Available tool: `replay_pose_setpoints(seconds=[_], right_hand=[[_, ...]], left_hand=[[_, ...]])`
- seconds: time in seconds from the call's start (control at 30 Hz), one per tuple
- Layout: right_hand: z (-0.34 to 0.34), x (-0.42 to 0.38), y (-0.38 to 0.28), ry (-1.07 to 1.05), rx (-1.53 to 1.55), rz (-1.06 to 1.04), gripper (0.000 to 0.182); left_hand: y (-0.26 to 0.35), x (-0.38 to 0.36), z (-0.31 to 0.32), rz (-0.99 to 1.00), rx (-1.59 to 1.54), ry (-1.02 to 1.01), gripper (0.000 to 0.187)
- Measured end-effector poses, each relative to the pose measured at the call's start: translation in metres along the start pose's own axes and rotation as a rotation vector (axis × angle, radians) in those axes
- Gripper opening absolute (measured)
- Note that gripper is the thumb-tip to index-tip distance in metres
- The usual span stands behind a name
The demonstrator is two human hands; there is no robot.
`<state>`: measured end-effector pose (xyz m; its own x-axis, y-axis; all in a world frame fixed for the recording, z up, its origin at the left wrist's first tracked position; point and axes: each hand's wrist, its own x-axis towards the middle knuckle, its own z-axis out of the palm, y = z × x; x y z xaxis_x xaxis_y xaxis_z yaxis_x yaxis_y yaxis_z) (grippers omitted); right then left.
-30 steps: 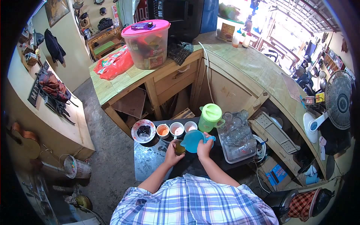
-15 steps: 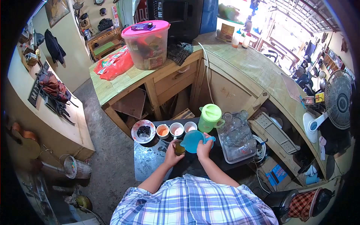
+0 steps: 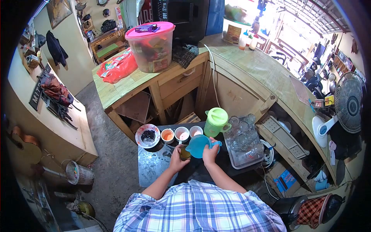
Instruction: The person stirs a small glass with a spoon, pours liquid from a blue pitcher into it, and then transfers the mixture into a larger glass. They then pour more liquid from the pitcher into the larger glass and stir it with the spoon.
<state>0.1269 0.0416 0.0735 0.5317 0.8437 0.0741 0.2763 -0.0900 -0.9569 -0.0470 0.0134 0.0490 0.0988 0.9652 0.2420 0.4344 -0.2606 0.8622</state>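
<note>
My left hand (image 3: 177, 162) is wrapped round a glass (image 3: 185, 153) with yellowish-green contents. My right hand (image 3: 210, 154) grips a blue plastic jug (image 3: 198, 145), tilted left with its lip at the glass's rim. Whether liquid is flowing I cannot make out. Just beyond my hands stand a cup with orange contents (image 3: 167, 135), a white mug (image 3: 181, 134) and another white cup (image 3: 196, 130), both with pale pinkish contents. A patterned bowl (image 3: 138, 135) at their left holds something dark. Right of the cups is a lidded green pitcher (image 3: 216, 120).
A metal tray (image 3: 242, 166) of several clear glasses lies on the right of the low dark table (image 3: 150, 170). Behind it stand wooden counters with a pink-lidded tub (image 3: 150, 50) and a red plastic bag (image 3: 118, 67). A white fan (image 3: 349, 102) stands at the right.
</note>
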Motion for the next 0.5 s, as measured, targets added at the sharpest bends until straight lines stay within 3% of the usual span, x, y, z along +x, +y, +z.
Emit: replay_pose_setpoints(seconds=[0.43, 0.5], right_hand=[[-0.003, 0.011, 0.0, -0.02, 0.167, 0.108, 0.024], [-0.005, 0.016, 0.003, -0.013, 0.196, 0.154, 0.023]], left_hand=[[0.002, -0.001, -0.001, -0.049, 0.005, -0.037, 0.069], [-0.001, 0.0, 0.002, 0.028, 0.019, 0.013, 0.072]])
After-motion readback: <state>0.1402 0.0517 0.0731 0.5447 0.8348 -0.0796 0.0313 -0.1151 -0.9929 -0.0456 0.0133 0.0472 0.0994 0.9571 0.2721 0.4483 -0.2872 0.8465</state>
